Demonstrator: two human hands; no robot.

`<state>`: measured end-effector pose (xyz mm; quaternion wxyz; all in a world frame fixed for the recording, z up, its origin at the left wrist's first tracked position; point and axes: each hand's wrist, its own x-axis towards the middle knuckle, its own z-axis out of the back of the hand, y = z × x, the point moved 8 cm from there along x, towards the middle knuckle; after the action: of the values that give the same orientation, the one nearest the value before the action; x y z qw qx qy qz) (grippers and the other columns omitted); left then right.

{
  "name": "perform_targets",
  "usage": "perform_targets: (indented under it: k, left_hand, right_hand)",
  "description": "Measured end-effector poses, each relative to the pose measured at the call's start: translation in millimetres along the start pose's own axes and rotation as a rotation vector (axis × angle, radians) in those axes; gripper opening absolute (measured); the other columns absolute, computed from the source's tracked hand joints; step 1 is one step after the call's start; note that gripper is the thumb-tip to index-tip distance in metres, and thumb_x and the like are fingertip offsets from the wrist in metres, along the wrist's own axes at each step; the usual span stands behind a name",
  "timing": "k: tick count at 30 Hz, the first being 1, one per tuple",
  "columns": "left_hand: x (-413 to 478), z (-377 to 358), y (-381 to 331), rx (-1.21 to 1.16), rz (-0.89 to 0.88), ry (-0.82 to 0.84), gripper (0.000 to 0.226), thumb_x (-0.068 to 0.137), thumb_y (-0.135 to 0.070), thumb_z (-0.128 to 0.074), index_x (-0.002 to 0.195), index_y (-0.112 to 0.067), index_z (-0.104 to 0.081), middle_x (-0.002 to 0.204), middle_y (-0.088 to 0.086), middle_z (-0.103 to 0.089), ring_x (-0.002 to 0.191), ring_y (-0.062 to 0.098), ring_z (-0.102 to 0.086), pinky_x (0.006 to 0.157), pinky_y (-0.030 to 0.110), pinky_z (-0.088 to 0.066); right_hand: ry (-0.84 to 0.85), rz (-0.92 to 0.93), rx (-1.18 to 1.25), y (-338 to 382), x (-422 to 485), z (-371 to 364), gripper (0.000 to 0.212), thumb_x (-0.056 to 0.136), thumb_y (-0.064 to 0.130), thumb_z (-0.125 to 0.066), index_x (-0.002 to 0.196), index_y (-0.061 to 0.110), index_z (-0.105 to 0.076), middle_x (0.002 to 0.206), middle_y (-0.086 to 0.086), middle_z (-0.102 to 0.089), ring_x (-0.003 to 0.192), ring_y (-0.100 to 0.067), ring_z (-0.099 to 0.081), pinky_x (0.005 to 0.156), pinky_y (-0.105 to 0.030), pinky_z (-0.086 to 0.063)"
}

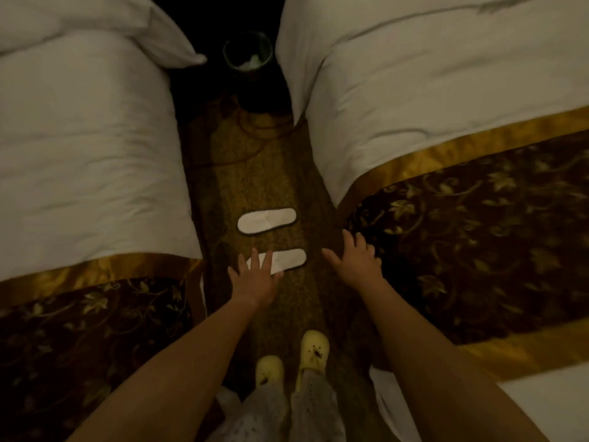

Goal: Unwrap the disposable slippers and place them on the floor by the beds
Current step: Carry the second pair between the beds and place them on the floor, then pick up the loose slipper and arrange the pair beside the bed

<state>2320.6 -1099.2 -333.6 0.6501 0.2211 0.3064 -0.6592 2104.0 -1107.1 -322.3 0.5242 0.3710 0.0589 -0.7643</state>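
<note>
Dim room; a strip of patterned carpet (258, 173) runs between two beds. The left bed (86, 154) and right bed (430, 100) both carry white covers, each crossed near its foot by a dark floral runner with gold borders. At the far end of the carpet strip, between the bed heads, stands a dark bin (248, 55) holding some pale crumpled material.

Two white slippers lie flat on the carpet, crosswise to the strip, one beyond the other and apart. The far slipper (267, 221) lies about midway between the bed edges. The near slipper (287, 260) lies closer to the person.

The left hand (256, 279) is spread, palm down, with its fingers over the left end of the near slipper; contact cannot be confirmed. The right hand (355, 261) is spread and empty, at the edge of the right bed's runner. The person's feet in yellow shoes (299, 357) stand on the carpet.
</note>
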Motion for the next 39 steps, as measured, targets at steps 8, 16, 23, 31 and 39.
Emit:
perform_targets:
  k: [8, 16, 23, 31, 39]
  left_hand:
    - [-95.5, 20.1, -78.8, 0.192, -0.222, -0.017, 0.061, 0.096, -0.053, -0.021, 0.15, -0.028, -0.004, 0.16, 0.008, 0.004, 0.146, 0.036, 0.004, 0.114, 0.06, -0.005]
    - [-194.8, 5.7, -191.5, 0.427, -0.532, 0.056, 0.061, 0.097, -0.051, -0.02, 0.15, -0.027, -0.005, 0.16, 0.007, 0.002, 0.146, 0.034, 0.004, 0.116, 0.059, -0.006]
    - [-289.1, -83.7, -297.9, 0.686, -0.769, 0.126, 0.06, 0.096, -0.053, -0.02, 0.149, -0.028, -0.008, 0.16, 0.003, -0.003, 0.146, 0.032, 0.002, 0.114, 0.061, -0.007]
    - [-398.0, -216.5, -410.8, 0.851, -0.902, 0.241, 0.063, 0.094, -0.057, -0.021, 0.149, -0.028, -0.01, 0.159, 0.003, -0.015, 0.145, 0.031, -0.013, 0.113, 0.056, -0.016]
    - [-478.2, -304.3, -510.4, 0.927, -1.037, 0.326, 0.064, 0.095, -0.054, -0.024, 0.149, -0.023, -0.012, 0.158, 0.005, -0.018, 0.144, 0.032, -0.018, 0.114, 0.055, -0.022]
  right_hand:
    - [-0.08, -0.16, 0.109, -62.0, -127.5, 60.7, 0.072, 0.09, 0.062, -0.027, 0.148, 0.024, -0.007, 0.157, -0.011, -0.01, 0.14, -0.038, -0.015, 0.111, -0.057, -0.021]
    - [-0.23, -0.347, 0.307, -160.1, -277.0, 48.5, 0.071, 0.09, 0.06, -0.033, 0.146, 0.021, -0.016, 0.153, -0.012, -0.021, 0.137, -0.038, -0.024, 0.108, -0.056, -0.027]
    - [-0.271, -0.521, 0.386, -284.3, -398.3, 14.4, 0.074, 0.088, 0.065, -0.031, 0.147, 0.025, -0.013, 0.156, -0.009, -0.016, 0.138, -0.039, -0.021, 0.109, -0.058, -0.023]
    - [-0.201, -0.689, 0.562, -437.9, -514.0, -53.7, 0.079, 0.084, 0.068, -0.035, 0.148, 0.027, -0.01, 0.158, -0.009, -0.008, 0.142, -0.038, -0.012, 0.114, -0.057, -0.016]
    - [-0.236, -0.755, 0.622, -558.8, -585.0, -69.2, 0.079, 0.085, 0.066, -0.036, 0.148, 0.025, -0.012, 0.157, -0.009, -0.012, 0.142, -0.037, -0.015, 0.113, -0.055, -0.017]
